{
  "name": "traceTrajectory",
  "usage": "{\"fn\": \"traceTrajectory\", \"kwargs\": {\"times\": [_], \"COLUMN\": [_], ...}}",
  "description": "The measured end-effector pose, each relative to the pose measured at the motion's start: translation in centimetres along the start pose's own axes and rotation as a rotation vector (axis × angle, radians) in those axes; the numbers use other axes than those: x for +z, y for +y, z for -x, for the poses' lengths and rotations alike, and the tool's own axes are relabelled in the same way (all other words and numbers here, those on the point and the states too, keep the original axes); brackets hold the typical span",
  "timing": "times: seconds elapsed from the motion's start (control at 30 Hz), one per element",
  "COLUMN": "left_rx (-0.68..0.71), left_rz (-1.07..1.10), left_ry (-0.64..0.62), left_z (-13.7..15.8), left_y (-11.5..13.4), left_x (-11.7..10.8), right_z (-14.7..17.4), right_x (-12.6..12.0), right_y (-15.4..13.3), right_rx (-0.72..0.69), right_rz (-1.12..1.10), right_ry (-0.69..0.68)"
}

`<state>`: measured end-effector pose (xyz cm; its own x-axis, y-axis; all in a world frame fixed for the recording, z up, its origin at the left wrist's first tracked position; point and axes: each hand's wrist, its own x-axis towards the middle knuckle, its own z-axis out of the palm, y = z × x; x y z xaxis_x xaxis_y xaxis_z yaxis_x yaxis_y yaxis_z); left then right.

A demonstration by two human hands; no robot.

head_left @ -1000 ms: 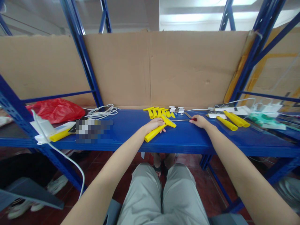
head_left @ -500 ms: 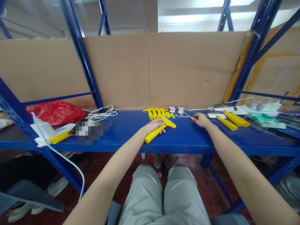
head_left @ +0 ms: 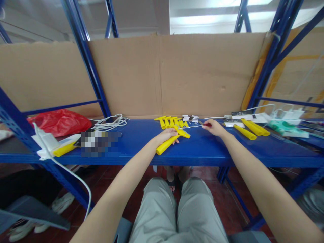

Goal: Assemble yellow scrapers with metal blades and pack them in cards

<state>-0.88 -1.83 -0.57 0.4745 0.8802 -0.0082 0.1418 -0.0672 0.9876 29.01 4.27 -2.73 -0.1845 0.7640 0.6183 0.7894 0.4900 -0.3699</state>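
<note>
My left hand (head_left: 165,135) rests on a yellow T-shaped plastic handle (head_left: 167,142) lying on the blue shelf (head_left: 202,148), fingers curled over its upper end. My right hand (head_left: 214,127) pinches a thin screwdriver (head_left: 196,126) by its red grip; the metal shaft points left toward the head of the yellow handle. Just behind lie several more yellow T-shaped pieces (head_left: 169,120) and a small stack of black-and-white strips (head_left: 191,118).
Yellow tubes (head_left: 249,130) and white boxes lie on the right of the shelf, with a green item (head_left: 285,128) beyond. White cables (head_left: 110,121), a red plastic bag (head_left: 59,120) and a blurred patch sit to the left. A cardboard sheet (head_left: 162,74) backs the shelf.
My right hand lifted the screwdriver off the shelf and carried it slightly back and left, its tip now near the yellow handle's head. My left hand stayed on the handle.
</note>
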Motion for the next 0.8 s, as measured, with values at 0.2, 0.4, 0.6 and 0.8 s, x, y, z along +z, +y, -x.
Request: {"fn": "traceTrajectory", "kwargs": {"times": [0.2, 0.4, 0.6, 0.8], "left_rx": [-0.005, 0.002, 0.017, 0.113], "left_rz": [-0.009, -0.008, -0.024, -0.075], "left_ry": [-0.007, 0.005, 0.014, 0.078], "left_z": [-0.1, -0.2, -0.2, -0.2], "left_y": [-0.2, -0.2, -0.2, -0.3], "left_x": [-0.1, -0.2, -0.2, -0.1], "right_z": [0.0, 0.0, 0.2, 0.2], "right_x": [-0.1, -0.2, -0.3, -0.5], "right_y": [0.5, 0.1, 0.0, -0.6], "right_rx": [0.02, 0.056, 0.07, 0.078], "right_rz": [0.06, 0.072, 0.042, 0.02], "right_ry": [-0.003, -0.048, -0.072, -0.114]}}
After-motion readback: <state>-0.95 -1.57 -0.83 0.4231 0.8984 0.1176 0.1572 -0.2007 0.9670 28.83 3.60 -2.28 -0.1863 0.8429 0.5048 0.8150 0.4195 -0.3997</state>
